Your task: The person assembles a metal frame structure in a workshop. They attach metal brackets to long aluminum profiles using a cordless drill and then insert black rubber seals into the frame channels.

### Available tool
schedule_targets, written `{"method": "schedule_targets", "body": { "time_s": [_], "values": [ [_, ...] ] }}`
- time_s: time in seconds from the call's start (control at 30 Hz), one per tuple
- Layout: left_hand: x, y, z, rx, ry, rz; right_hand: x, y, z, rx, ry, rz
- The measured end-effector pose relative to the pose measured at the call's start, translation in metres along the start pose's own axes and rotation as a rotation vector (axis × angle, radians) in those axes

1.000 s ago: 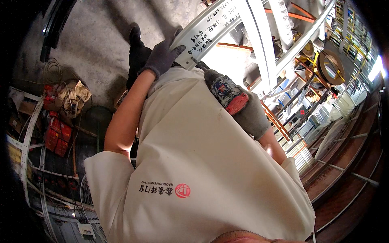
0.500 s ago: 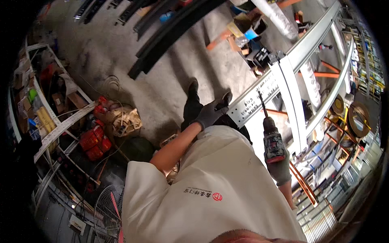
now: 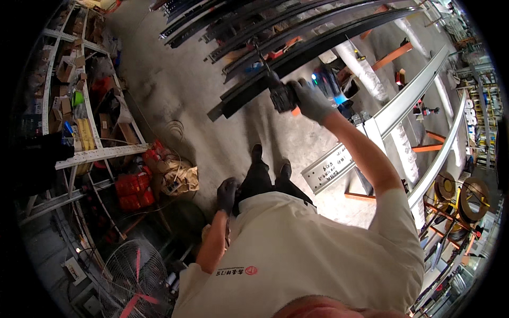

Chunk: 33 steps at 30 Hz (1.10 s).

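Observation:
A dark cordless drill (image 3: 283,98) with a long bit is in my right hand (image 3: 315,102), whose grey-gloved fingers are wrapped round it. My right arm reaches forward, and the bit lies over the ends of long black profiles (image 3: 297,66) in the upper middle; whether it touches them I cannot tell. Beside my left thigh hangs my left hand (image 3: 227,195) in a dark grey glove, its fingertips hidden. To the right, a pale metal profile (image 3: 331,168) with small holes and handwriting at its near end lies apart from both hands.
At the left is a white-framed rack (image 3: 101,155) full of boxes, with red packages (image 3: 132,191) and a crumpled brown bag (image 3: 183,177) beside it. A caged fan (image 3: 132,275) stands at the lower left. Orange supports (image 3: 392,55) and a white wrapped roll (image 3: 360,69) lie at the upper right.
My right hand has swung the drill forward and left, from beside the pale profile to over the black ones. My left hand has moved left and down to my thigh. The view has shifted.

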<state>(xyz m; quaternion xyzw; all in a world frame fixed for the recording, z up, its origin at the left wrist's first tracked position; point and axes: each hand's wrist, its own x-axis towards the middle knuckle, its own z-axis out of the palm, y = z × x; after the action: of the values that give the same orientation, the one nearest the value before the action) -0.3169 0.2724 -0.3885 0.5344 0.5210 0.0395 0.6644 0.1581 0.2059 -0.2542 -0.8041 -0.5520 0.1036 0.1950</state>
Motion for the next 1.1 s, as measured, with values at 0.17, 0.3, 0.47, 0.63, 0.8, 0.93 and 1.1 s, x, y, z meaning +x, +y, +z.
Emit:
{"method": "schedule_targets", "body": {
  "time_s": [0.17, 0.3, 0.47, 0.63, 0.8, 0.93, 1.1],
  "values": [
    [0.043, -0.042, -0.063, -0.047, 0.084, -0.050, 0.117, 0.050, 0.038, -0.286, -0.081, 0.045],
    [0.098, -0.034, -0.106, 0.022, 0.097, -0.005, 0.165, 0.065, 0.057, -0.323, -0.196, 0.007],
    [0.150, 0.069, -0.141, -0.008, -0.042, -0.167, 0.161, 0.085, 0.077, -0.478, -0.268, -0.043],
    [0.221, 0.093, -0.163, 0.057, -0.157, -0.117, 0.173, 0.051, 0.052, -0.467, -0.423, 0.060],
    [0.255, 0.109, -0.154, 0.138, -0.252, -0.081, 0.183, 0.046, 0.044, -0.533, -0.468, 0.114],
    [0.264, 0.135, -0.136, 0.479, -0.390, 0.147, 0.143, 0.090, 0.073, -0.301, -0.272, 0.183],
    [0.272, 0.117, -0.139, 0.427, -0.366, 0.015, 0.145, 0.016, 0.040, -0.631, -0.062, 0.152]
  ]
}}
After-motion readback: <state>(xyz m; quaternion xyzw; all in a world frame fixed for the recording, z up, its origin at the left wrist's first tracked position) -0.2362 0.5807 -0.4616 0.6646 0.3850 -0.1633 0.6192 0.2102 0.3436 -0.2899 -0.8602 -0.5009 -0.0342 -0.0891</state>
